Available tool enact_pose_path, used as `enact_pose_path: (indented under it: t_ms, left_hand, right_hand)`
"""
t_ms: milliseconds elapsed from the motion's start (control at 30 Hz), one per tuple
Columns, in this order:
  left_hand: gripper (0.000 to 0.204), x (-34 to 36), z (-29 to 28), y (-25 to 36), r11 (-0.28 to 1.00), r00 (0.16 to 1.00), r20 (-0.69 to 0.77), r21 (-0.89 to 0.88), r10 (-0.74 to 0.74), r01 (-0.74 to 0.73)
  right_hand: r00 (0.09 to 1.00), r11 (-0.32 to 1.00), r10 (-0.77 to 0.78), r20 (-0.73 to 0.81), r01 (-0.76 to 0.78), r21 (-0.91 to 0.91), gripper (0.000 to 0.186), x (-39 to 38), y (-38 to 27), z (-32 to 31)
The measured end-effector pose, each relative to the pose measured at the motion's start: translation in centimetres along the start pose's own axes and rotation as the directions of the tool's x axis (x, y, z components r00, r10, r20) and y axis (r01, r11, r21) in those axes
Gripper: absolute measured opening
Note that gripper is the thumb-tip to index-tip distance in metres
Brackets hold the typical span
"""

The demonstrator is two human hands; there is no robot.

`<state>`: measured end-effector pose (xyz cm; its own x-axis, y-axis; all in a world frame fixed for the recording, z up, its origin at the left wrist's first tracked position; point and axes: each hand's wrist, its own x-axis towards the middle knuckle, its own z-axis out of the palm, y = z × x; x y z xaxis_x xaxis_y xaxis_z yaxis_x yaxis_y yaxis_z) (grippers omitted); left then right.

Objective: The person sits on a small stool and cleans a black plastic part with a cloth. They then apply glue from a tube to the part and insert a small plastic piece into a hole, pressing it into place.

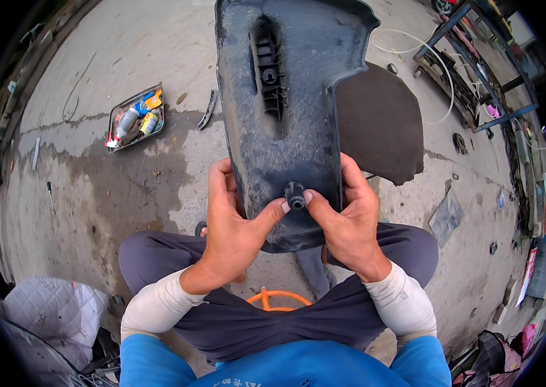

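Note:
A large black plastic panel (289,145), dusty and scuffed, is held up in front of me, its lower end above my lap. A ribbed slot (269,71) runs lengthwise in its upper part. From its lower end sticks out a short black cylindrical fitting (295,196) with a hole in its end. My left hand (231,209) grips the panel's left edge, its thumb against the fitting. My right hand (350,209) grips the right edge, with its thumb on the fitting's other side. Most fingers of both hands are hidden behind the panel.
On the concrete floor at left lies a tray (113,122) with bottles and cans. A dark brown mat (382,129) lies beyond the panel at right. A metal frame cart (505,103) and a pale hose (451,90) are at far right. A quilted sheet (57,309) is at lower left.

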<state>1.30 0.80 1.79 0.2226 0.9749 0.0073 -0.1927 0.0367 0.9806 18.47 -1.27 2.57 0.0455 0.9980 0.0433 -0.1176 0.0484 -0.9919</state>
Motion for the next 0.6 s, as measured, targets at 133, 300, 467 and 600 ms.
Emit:
enact_pose_path:
  t_ms: [133,300,467,600]
  left_hand:
    - [0.066,0.2,-0.8,-1.5,0.832,0.876,-0.004,0.315,0.482,-0.456]
    - [0.035,0.4,-1.6,-0.7,0.412,0.734,0.239,0.699,0.636,-0.585]
    - [0.031,0.7,-1.7,-0.8,0.400,0.720,0.267,0.685,0.641,-0.609]
    - [0.032,0.0,-1.8,-0.6,0.358,0.746,0.289,0.737,0.600,-0.574]
  right_hand:
    - [0.999,0.998,-0.004,-0.047,0.007,0.063,0.053,-0.2,0.0,0.5]
    - [0.997,0.997,-0.070,-0.036,0.069,-0.032,0.055,-0.5,0.3,0.4]
    - [0.993,0.993,-0.116,-0.028,0.115,-0.023,0.056,-0.5,0.0,0.6]
    - [0.993,0.993,-0.119,-0.003,0.119,-0.009,0.057,-0.6,-0.2,0.4]
